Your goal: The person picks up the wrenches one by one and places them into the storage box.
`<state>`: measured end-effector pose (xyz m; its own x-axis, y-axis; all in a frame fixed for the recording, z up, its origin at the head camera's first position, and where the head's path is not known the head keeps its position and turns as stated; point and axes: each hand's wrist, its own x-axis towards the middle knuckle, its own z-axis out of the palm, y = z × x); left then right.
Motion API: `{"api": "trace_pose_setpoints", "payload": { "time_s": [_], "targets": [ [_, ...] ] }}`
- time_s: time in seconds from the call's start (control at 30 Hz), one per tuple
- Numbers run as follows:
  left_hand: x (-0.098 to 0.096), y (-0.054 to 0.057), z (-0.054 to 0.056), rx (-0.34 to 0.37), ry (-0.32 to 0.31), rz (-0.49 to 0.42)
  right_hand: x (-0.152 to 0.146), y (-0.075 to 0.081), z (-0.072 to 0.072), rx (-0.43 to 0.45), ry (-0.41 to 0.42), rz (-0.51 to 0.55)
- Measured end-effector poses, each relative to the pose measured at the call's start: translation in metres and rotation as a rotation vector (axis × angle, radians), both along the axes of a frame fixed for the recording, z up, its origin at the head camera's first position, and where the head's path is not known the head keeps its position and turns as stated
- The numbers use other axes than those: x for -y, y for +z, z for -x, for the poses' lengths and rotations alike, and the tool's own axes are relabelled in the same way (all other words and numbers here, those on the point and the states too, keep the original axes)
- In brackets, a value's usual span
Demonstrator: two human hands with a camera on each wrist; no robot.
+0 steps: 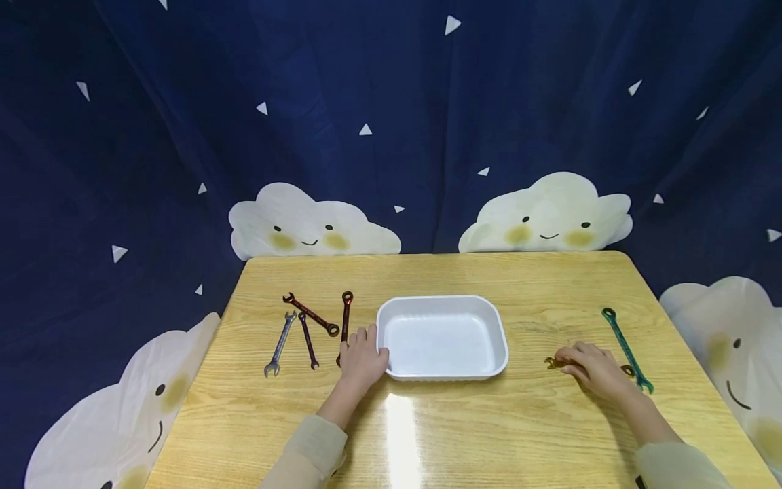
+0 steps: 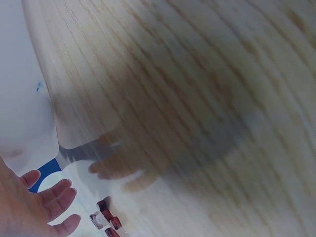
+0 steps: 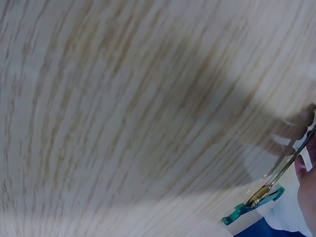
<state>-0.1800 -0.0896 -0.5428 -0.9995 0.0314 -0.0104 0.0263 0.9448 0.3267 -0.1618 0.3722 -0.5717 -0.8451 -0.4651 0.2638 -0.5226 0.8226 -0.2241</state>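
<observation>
In the head view my left hand (image 1: 363,358) is at the left side of a white plastic tray (image 1: 442,373), its fingers loosely extended over part of a dark red wrench (image 1: 346,316). The left wrist view shows those fingers spread, beside the tray wall (image 2: 24,89); contact with it is unclear. To the right of the tray, my right hand (image 1: 595,370) holds a gold wrench (image 1: 554,363) between thumb and fingers, the hand covering its middle. In the right wrist view the gold wrench (image 3: 260,195) slants out of the fingers. A green wrench (image 1: 623,345) lies just right of that hand.
Left on the wooden table (image 1: 476,435) lie a silver wrench (image 1: 280,344), a small dark purple wrench (image 1: 308,341) and another dark red wrench (image 1: 312,315). Behind the table hangs a dark blue curtain (image 1: 403,81) with white clouds.
</observation>
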Motion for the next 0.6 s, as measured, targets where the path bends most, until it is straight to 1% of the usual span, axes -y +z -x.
{"api": "trace_pose_setpoints", "payload": {
  "time_s": [0.17,0.33,0.43,0.6],
  "targets": [
    [0.0,0.001,0.001,0.005,-0.003,-0.002,0.003,-0.002,0.002,-0.038,-0.003,-0.009],
    [-0.001,0.002,0.0,-0.003,-0.008,-0.004,0.009,-0.001,0.006,-0.04,-0.03,-0.021],
    [-0.001,0.001,0.0,-0.008,-0.011,0.005,0.012,0.0,0.008,-0.041,-0.044,-0.014],
    [0.0,0.001,0.0,-0.01,-0.006,0.01,0.016,0.001,0.01,-0.047,-0.048,-0.013]
  ]
}}
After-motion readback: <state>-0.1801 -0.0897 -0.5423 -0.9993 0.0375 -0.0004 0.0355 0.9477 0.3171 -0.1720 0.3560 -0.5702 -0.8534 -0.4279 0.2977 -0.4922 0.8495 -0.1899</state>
